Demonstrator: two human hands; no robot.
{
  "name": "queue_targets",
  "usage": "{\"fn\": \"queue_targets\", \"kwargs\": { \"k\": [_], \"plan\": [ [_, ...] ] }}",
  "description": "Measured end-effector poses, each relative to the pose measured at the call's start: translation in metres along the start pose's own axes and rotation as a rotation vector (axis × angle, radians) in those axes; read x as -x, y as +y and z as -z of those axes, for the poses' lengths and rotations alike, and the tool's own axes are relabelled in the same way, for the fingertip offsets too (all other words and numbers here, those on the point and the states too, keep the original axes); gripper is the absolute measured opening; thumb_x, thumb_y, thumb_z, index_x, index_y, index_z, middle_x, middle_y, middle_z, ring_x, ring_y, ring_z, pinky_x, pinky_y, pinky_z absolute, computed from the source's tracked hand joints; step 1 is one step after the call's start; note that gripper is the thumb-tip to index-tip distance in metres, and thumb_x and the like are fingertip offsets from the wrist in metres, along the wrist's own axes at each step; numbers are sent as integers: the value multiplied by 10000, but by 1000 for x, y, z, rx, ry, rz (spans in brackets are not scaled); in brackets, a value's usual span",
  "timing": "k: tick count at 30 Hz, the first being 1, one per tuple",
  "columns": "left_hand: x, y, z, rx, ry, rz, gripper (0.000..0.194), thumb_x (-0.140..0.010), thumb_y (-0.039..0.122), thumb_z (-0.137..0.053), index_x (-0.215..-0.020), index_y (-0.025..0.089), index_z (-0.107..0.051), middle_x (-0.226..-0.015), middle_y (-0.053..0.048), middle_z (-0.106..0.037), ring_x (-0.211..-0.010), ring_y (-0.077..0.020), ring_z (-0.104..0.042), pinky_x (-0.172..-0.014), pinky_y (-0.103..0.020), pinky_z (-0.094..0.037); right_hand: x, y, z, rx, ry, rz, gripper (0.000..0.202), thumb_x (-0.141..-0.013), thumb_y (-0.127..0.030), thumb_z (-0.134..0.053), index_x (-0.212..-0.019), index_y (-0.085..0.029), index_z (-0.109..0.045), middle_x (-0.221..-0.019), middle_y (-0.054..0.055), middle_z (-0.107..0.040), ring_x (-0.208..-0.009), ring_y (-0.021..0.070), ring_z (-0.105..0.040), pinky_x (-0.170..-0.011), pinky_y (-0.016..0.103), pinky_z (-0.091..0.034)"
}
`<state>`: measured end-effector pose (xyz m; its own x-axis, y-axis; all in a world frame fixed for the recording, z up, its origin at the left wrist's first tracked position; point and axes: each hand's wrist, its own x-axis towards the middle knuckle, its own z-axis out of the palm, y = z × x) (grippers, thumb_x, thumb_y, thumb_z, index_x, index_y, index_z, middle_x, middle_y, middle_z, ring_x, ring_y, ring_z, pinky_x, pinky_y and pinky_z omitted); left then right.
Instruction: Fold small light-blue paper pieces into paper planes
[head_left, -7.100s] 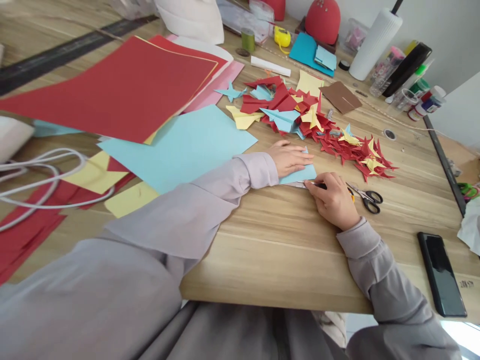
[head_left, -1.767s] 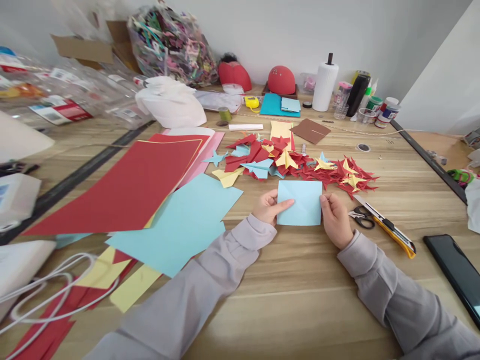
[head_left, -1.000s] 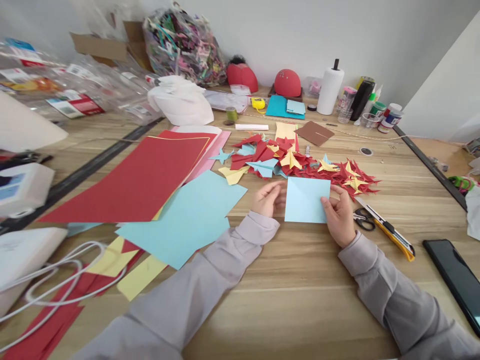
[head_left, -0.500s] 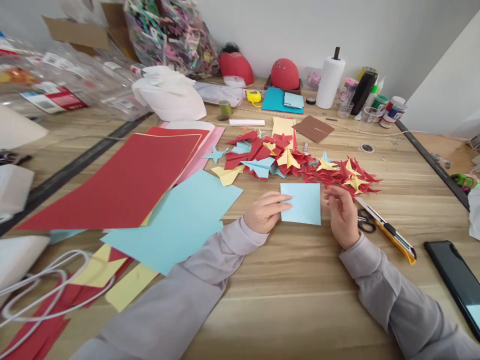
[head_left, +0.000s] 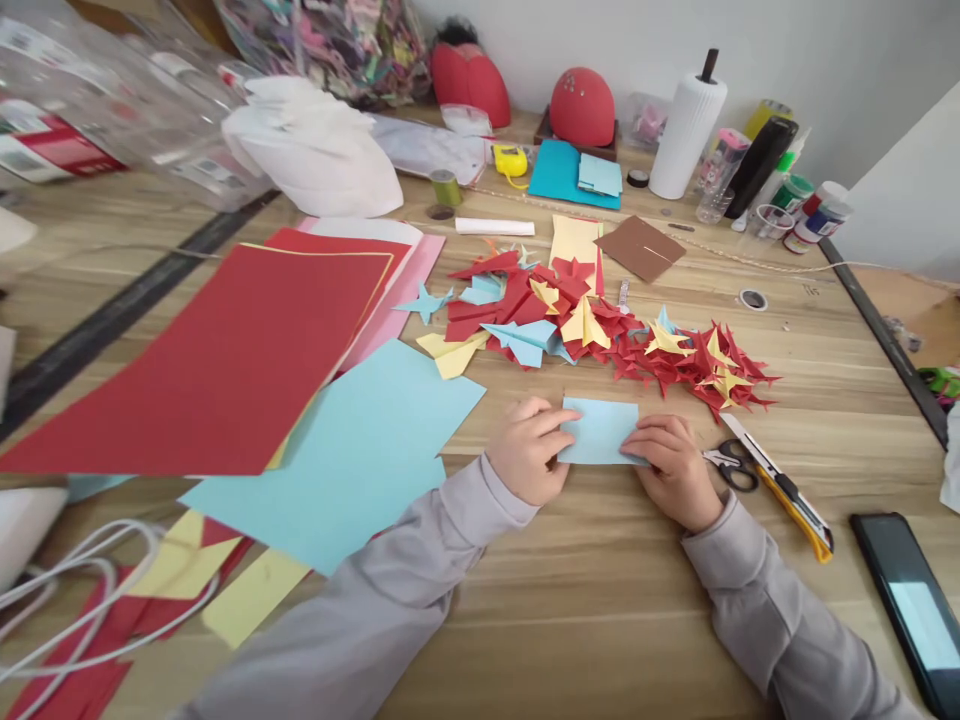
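Note:
A small light blue paper sheet (head_left: 600, 432) is between my two hands at the middle of the table. My left hand (head_left: 531, 448) grips its left edge, fingers on top. At the right edge, my right hand (head_left: 673, 468) is closed on the lower right corner, its thumb hidden beneath. Just beyond the sheet lies a heap of folded red paper stars (head_left: 660, 365), mixed with yellow and blue ones. A blue paper plane (head_left: 519, 340) and a yellow paper plane (head_left: 451, 352) rest at the heap's left side.
Large red sheets (head_left: 247, 350) and light blue sheets (head_left: 337, 450) lie to the left. Black scissors (head_left: 739, 468), a yellow utility knife (head_left: 784, 490) and a phone (head_left: 911, 600) are at the right. White cables (head_left: 82, 630) curl at lower left; a white bottle (head_left: 686, 130) stands behind.
My right hand has come down onto the blue sheet's right side and closed on it. The sheet now looks shorter from front to back. The view has shifted slightly.

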<state>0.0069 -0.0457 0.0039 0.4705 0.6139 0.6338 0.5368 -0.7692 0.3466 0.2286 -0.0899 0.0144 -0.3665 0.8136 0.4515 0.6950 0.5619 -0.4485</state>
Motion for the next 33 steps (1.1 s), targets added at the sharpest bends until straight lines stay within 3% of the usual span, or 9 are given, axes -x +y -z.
{"fn": "queue_targets", "kwargs": {
  "k": [7, 10, 16, 20, 23, 29, 31, 33],
  "plan": [
    [-4, 10, 7, 42, -79, 112, 56, -641, 179, -586, -608, 184, -631, -772, -32, -701, -714, -199, -519, -614, -359, -371, -6, -4, 4, -1, -95, -78, 97, -777, -188, -611, -859, -234, -639, -861, 23, -680, -967, 210, -549, -887, 422, -377],
    [-5, 15, 12, 52, -80, 176, 114, -724, 251, -576, -655, 179, -632, -777, -45, -701, -743, -205, -535, -627, -359, -369, -7, -4, 5, -12, -121, -105, 66, -789, -201, -605, -841, -233, -628, -869, 20, -676, -971, 203, -555, -920, 438, -357],
    [-3, 28, 14, 83, -82, 366, 120, -809, 157, -502, -781, 176, -618, -784, -30, -697, -759, -186, -539, -658, -335, -386, -5, -5, 5, -27, -72, -253, 44, -803, -204, -579, -839, -227, -586, -814, 24, -661, -892, 206, -599, -941, 505, -346],
    [0, 33, 14, 82, -98, 411, 95, -818, 147, -501, -814, 169, -593, -710, -31, -666, -670, -169, -521, -618, -317, -380, -1, -10, 3, -33, 20, -397, 275, -783, -225, -611, -1039, -220, -512, -744, 3, -656, -696, 177, -618, -969, 518, -349],
    [2, 33, 12, 67, -82, 432, 85, -802, 136, -528, -878, 158, -561, -663, -26, -636, -627, -165, -519, -588, -307, -377, 2, -16, 1, -18, 67, -455, 372, -786, -205, -609, -1121, -208, -449, -636, -28, -635, -739, 201, -629, -965, 515, -354],
    [3, 33, 12, 99, -54, 564, 204, -772, 149, -567, -967, 156, -510, -666, -13, -623, -651, -166, -554, -658, -324, -432, 0, -20, -2, 70, 38, -522, 145, -797, -266, -602, -906, -200, -531, -715, 16, -628, -754, 196, -620, -907, 482, -381],
    [3, 37, 16, -8, -28, 522, 198, -754, 160, -587, -943, 153, -528, -748, -53, -643, -700, -188, -573, -660, -338, -440, -1, -19, -2, 81, 23, -523, 110, -798, -285, -600, -830, -198, -540, -787, 44, -631, -779, 196, -613, -881, 463, -395],
    [5, 46, 18, -125, -17, 318, 192, -742, 141, -585, -932, 160, -570, -833, -78, -664, -796, -218, -594, -707, -355, -445, -2, -18, -1, 80, 14, -518, 113, -798, -294, -599, -816, -199, -541, -799, 51, -628, -790, 197, -607, -866, 454, -401]
  ]
}}
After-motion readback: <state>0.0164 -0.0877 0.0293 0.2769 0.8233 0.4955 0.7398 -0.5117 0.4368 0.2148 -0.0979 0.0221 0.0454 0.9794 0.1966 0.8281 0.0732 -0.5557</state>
